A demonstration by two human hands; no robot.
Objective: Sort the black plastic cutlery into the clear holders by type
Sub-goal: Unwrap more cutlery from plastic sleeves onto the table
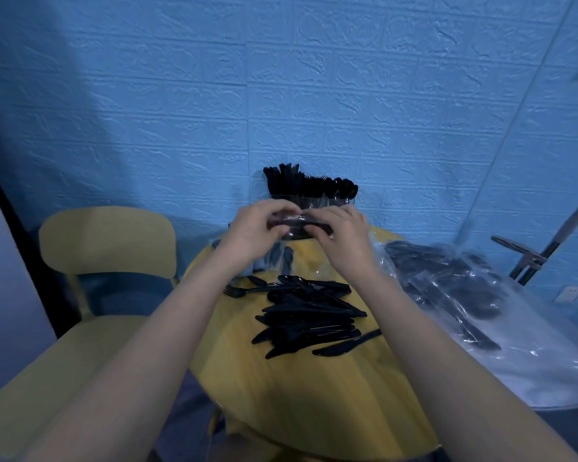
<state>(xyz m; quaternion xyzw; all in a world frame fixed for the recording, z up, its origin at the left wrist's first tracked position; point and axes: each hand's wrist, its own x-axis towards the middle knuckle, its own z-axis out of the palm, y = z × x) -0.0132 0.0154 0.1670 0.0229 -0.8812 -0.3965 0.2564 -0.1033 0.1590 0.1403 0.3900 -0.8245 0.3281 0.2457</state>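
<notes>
My left hand [254, 228] and right hand [339, 233] are raised together at twelve o'clock over the yellow table [314, 395], fingers of both curled round one wrapped black piece [297, 223] held between them. Behind it stands the clear holder [311, 203], full of upright cutlery. The loose cutlery pile [311, 315] lies below; plastic bags [454, 288] at three o'clock.

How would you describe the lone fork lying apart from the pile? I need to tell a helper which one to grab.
Start at the round yellow table and find the heap of loose black cutlery in its middle. Look to the heap's far left corner, near the table edge facing the yellow chair. The lone fork lies there flat, tines pointing left, while its neighbours are stacked knives.
</notes>
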